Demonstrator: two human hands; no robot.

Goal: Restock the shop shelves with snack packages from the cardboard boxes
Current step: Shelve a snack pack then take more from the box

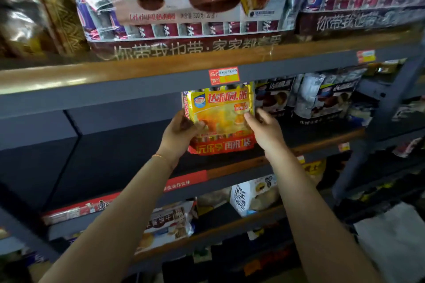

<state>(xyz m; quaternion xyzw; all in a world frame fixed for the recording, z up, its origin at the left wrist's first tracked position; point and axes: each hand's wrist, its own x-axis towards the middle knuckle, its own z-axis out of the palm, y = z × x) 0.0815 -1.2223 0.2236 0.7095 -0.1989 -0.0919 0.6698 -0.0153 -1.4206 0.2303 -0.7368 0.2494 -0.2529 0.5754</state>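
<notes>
A yellow and red snack package (220, 112) stands upright on the middle shelf (232, 167), under a red price tag. My left hand (181, 128) grips its left edge, thumb on the front. My right hand (264, 124) touches its right edge with the fingertips, fingers fairly straight. No cardboard box is in view.
Dark snack bags (322, 96) stand right of the yellow package. The shelf stretch to its left (103, 145) holds nothing. Large chocolate pie packs (188, 0) fill the top shelf. Biscuit bags (170, 220) and a white pack (250, 193) lie on the lower shelf.
</notes>
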